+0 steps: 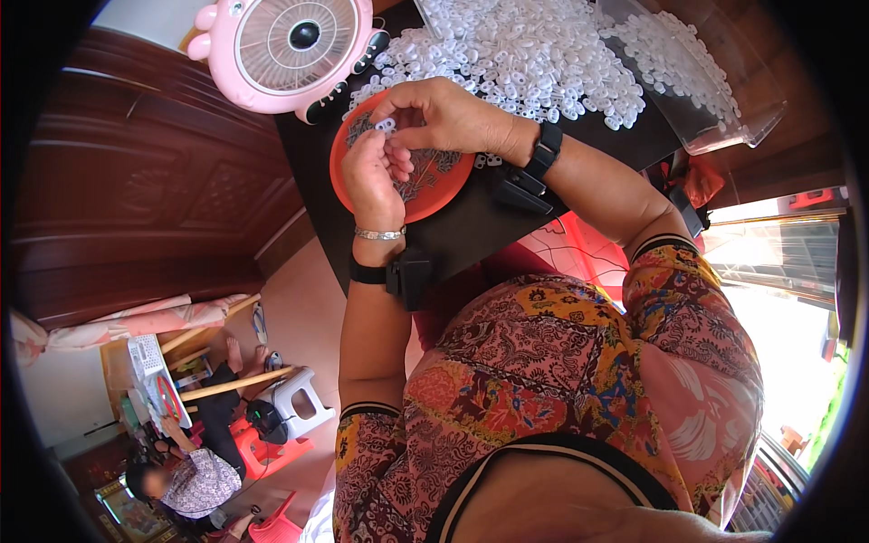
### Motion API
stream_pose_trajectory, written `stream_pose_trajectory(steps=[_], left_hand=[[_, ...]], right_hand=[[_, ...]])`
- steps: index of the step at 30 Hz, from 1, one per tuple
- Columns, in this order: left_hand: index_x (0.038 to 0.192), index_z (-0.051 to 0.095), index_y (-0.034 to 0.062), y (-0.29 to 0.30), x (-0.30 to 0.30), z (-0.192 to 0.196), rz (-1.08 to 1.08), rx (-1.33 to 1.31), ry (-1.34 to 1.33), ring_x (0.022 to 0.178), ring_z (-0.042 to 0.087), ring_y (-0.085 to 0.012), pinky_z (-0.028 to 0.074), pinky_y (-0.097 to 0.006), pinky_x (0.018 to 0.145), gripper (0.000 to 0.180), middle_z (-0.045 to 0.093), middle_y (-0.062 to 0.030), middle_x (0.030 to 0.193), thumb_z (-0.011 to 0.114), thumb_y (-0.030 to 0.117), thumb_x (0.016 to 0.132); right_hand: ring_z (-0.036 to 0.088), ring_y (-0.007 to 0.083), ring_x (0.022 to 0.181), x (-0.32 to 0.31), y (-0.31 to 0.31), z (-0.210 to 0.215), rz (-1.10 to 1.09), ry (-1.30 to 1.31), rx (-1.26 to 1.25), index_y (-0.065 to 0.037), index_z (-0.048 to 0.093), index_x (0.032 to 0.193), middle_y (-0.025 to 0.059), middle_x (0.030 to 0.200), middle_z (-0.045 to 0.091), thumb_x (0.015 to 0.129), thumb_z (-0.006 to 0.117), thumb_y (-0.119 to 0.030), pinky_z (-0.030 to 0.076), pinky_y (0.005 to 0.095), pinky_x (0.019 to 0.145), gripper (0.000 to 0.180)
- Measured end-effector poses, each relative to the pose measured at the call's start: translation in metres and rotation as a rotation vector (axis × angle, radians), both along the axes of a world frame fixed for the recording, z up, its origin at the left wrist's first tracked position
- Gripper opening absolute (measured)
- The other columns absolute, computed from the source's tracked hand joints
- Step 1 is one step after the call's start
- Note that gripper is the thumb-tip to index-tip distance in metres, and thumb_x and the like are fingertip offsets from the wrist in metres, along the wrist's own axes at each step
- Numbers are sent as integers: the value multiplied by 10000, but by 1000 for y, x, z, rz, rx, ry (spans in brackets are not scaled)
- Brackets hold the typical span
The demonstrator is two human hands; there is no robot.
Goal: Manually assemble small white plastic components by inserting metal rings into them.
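Note:
Over an orange bowl [456, 188] on the dark table, my two hands meet at a small white plastic piece [386, 125] with holes in it. My left hand [373, 176] is closed, its fingertips curled up to the piece from the near side. From the right, my right hand [453, 116] reaches across the bowl, thumb and index finger bent together at the same piece. Many small grey metal parts [422, 185] lie in the bowl beneath my fingers. Whether one of them is between my fingertips is hidden.
A big heap of white plastic pieces [507, 63] covers the table's far side. A clear plastic bin [724, 136] with more pieces stands at the far right. A pink fan [299, 45] sits far left. Another person [199, 480] sits at the lower left.

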State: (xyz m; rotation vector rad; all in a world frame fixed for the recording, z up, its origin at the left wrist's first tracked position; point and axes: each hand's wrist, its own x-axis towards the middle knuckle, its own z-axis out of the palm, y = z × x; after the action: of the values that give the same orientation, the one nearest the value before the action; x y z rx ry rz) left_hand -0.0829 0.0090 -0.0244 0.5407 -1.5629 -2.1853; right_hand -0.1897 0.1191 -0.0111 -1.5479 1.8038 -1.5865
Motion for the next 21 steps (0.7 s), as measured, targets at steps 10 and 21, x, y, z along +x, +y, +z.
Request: stream_pose_trajectory(steps=[10,21], left_hand=[[782,567,31,0,0,1,57,-11,56,458,474,-93,336,-200,414,206,528,-22,580,475,192,871],[796,583,15,4,1,4,123,-57,99,454,458,-78,322,-189,409,190,526,-16,585,494,167,867]], right_hand=[[611,113,769,-1,1,3,36,83,-50,-15,610,1053,58,868,630,758,691,-62,508,249,698,310],[610,119,775,3,3,7,-34,124,-71,-44,631,1038,59,848,632,759,695,-57,507,256,699,287]])
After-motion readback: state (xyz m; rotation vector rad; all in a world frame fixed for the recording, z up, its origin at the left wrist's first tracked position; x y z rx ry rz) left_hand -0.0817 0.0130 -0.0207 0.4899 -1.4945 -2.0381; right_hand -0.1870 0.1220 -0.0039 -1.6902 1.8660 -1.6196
